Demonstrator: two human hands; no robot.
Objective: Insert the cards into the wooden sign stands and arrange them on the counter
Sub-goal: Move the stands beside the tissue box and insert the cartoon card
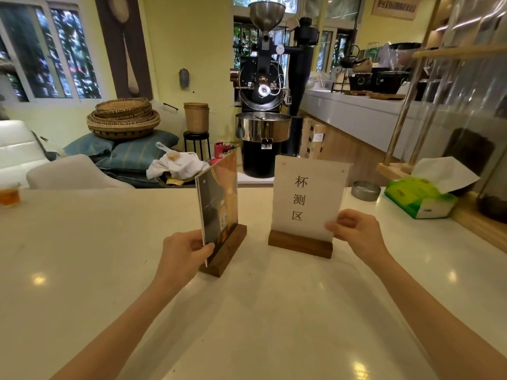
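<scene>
Two wooden sign stands rest on the white counter [247, 311]. In the left stand [229, 253], turned nearly edge-on to me, a dark printed card [216, 204] stands upright in a clear holder; my left hand [183, 253] pinches its lower near corner. The right stand [300, 244] faces me and holds a white card [307, 198] with black characters. My right hand [354, 229] grips that card's lower right corner. Both cards sit in their slots.
A green tissue box [419, 198] and a small metal dish [365, 190] lie at the counter's right rear. A wooden rack base [477, 223] runs along the right edge. A glass of amber drink [9, 194] sits far left. A black coffee roaster [263, 105] stands behind.
</scene>
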